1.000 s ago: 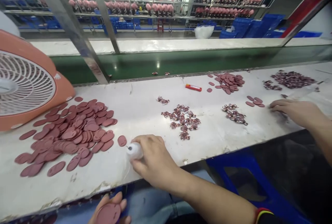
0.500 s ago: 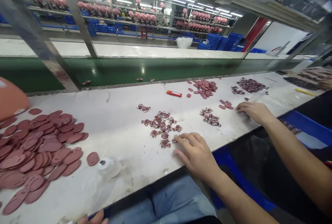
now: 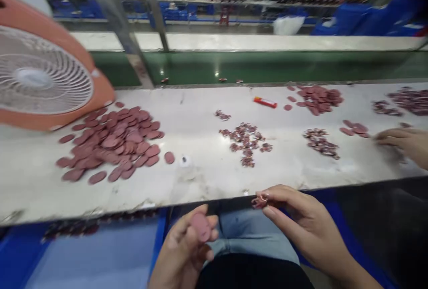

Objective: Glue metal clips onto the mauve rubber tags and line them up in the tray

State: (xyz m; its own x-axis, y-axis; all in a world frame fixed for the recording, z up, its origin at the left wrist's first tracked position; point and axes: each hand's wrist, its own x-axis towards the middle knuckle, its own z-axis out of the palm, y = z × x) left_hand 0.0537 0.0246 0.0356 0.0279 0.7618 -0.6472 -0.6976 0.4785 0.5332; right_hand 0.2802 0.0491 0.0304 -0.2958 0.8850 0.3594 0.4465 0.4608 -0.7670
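Note:
Between the fingers and thumb of my left hand (image 3: 189,246) is a flat oval reddish disc (image 3: 201,227), held over my lap near the table's front edge. My right hand (image 3: 301,222) pinches a small brown-and-white bow-like piece (image 3: 260,200) by its fingertips, to the right of the disc and apart from it. Beyond my hands, a loose cluster of similar small pieces (image 3: 246,139) lies on the white table (image 3: 200,115). A large heap of oval discs (image 3: 113,142) spreads over the table's left part, with a single disc (image 3: 169,157) beside it.
An orange fan (image 3: 50,75) stands at the left. A small bottle (image 3: 185,161) and a red tube (image 3: 265,102) lie on the table. Another person's hand (image 3: 403,144) works at the right. Blue bins (image 3: 133,240) sit below the front edge; a green belt (image 3: 200,67) runs behind.
My right hand has come back from the cluster and now holds a small piece. My left hand has risen into view with a disc. The view has turned left, showing the fan.

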